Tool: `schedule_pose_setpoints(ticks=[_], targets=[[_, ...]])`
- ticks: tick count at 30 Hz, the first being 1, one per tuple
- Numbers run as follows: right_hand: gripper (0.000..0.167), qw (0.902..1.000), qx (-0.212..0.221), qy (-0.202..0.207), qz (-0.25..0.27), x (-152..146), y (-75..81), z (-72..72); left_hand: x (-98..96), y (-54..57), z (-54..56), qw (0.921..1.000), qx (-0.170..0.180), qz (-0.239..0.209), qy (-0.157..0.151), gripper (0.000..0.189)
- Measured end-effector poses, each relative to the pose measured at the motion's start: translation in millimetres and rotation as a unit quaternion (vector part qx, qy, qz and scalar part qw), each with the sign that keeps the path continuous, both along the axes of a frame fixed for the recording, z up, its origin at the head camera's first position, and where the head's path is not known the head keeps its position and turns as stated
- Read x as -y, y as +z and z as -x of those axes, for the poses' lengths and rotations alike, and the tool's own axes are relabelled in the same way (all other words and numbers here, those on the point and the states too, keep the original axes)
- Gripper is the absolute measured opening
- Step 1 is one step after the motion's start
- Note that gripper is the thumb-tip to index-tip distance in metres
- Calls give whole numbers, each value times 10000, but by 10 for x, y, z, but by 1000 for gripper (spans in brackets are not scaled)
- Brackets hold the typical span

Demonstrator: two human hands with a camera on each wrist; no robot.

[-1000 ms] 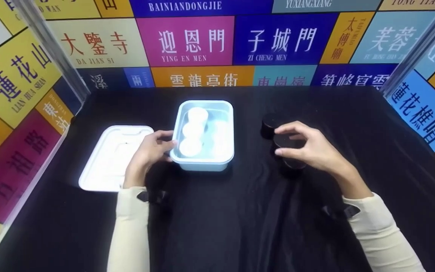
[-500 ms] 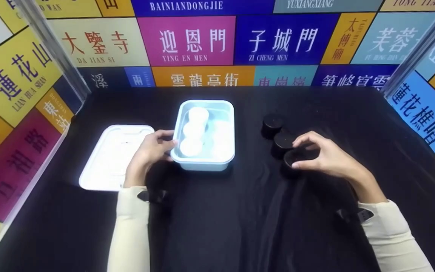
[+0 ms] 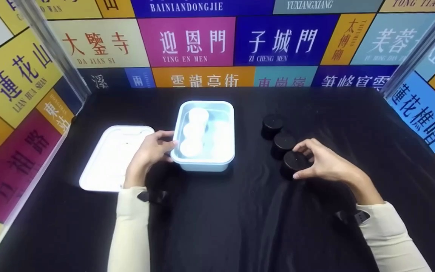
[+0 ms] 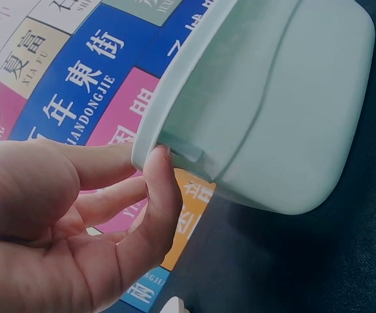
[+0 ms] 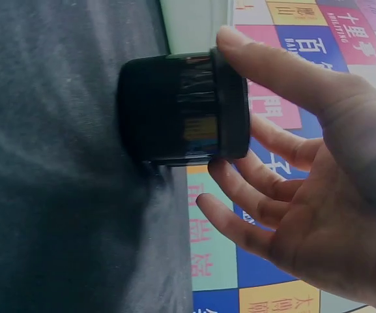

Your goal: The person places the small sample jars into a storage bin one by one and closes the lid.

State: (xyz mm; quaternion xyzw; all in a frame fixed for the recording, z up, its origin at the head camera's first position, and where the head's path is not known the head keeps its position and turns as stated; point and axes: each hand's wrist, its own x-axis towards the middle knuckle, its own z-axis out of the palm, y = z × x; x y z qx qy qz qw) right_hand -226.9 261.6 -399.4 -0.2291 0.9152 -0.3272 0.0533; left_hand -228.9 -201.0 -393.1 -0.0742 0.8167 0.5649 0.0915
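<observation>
Right hand grips near jar; left hand pinches tub.
Head: the near jar [image 3: 295, 161] stands upright on the cloth [image 3: 217, 223], right of the tub [image 3: 203, 167], just beside the middle jar [image 3: 284, 141]; I see the right hand [image 3: 327, 162] curled about it. Left wrist: the left hand [image 3: 152, 149] pinches the rim [image 4: 147, 137]; I judge the wall light, slightly flexible. Right wrist: thumb and fingertips meet opposite edges of the cap [image 5: 232, 111]. Glossy sides suggest rigid, slippery; I favour holding the cap. Weight: cannot tell.
</observation>
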Motion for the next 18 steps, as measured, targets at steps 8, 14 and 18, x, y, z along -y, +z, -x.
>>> schedule_pose_setpoints(ticks=[8, 14, 18], targets=[[68, 9999, 80, -53, -50, 8, -12, -9, 2, -2, 0, 10000, -15, -77, -10, 48], [66, 9999, 53, -90, -104, 32, -7, -10, 1, -5, -7, 9999, -37, -115, -7, 48], [65, 9999, 8, -122, 10, 59, 20, -29, -1, -11, -8, 9999, -63, -126, -11, 48]])
